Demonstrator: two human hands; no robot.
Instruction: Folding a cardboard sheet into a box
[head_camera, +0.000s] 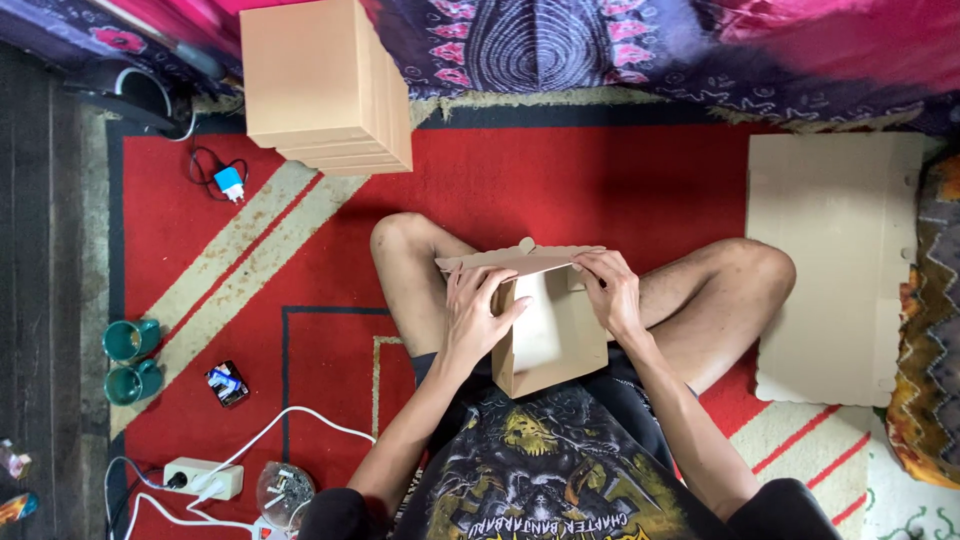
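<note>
Grip, both hands: the left hand (478, 322) wraps the near-left wall of a small cardboard box (550, 340), fingers curled closed around the edge and thumb pressed to the outer face; the right hand (610, 290) pinches the scalloped lid flap (520, 260) at the box's 1 o'clock corner, fingers closed on the board. The box rests on the person's lap between crossed legs, its open cavity facing up and the lid tilted over the far rim. Risk, as a judgement: thin board held at two corners may buckle or crease off its fold line if the right hand presses unevenly, and the unsupported base could slip off the lap toward 6 o'clock. At 3 o'clock, well apart, lies a flat cardboard blank (835, 250) on the red rug (600, 180); at 11 o'clock stands a stack of finished boxes (325, 85). At 8 o'clock, two green mugs (132, 360) and a white power strip (203, 476) lie near the rug's edge.
</note>
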